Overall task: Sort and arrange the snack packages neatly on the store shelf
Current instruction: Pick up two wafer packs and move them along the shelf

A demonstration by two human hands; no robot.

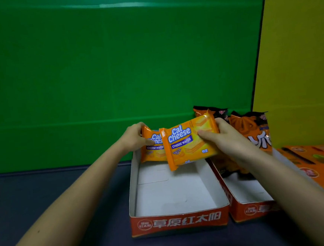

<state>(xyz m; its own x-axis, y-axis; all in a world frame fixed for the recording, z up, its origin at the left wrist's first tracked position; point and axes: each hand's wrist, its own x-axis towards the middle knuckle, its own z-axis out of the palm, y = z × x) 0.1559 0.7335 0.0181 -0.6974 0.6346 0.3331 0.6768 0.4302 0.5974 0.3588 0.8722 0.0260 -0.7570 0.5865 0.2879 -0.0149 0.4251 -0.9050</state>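
Observation:
Two orange Cal Cheese wafer packs are over the far end of an open cardboard tray with a red front. My left hand grips the rear pack, which stands upright against the tray's back. My right hand holds the front pack tilted, just above the tray floor and overlapping the rear one. The near part of the tray's white floor is bare.
A second red-fronted tray sits right beside the first, with orange-and-black snack bags standing at its far end. Flat orange boxes lie at the far right. A green panel and a yellow panel close off the back.

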